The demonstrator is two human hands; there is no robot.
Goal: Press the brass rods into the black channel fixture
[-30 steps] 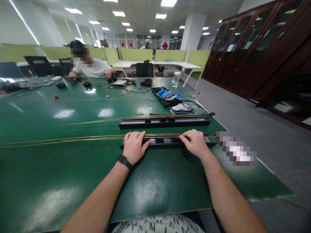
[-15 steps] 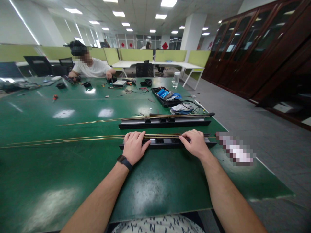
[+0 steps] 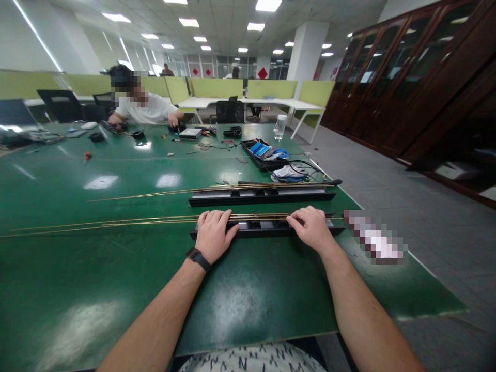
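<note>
In front of me on the green table lies a long black rail [image 3: 267, 232] with an open top and silvery parts inside. Thin brass-coloured rods [image 3: 155, 220] run along it and stick out far past its left end. My left hand [image 3: 214, 233] is closed over the rail's left part, fingers over the rods to the far side and thumb along the near edge. My right hand [image 3: 311, 227] pinches one of the rods above the rail's right part, thumb against index finger. Its other fingers are curled and partly hidden.
A second black rail [image 3: 263, 199] with rods [image 3: 163, 193] lies just beyond. Farther back are a black tray [image 3: 267, 164], a glove [image 3: 290, 173] and a clear bottle [image 3: 280, 128]. A blurred-out object [image 3: 374, 240] lies near the right edge. Across the table sits a co-worker [image 3: 145, 106].
Both hands stay nearly in place on the rail and rods. The whole view has shifted very slightly.
</note>
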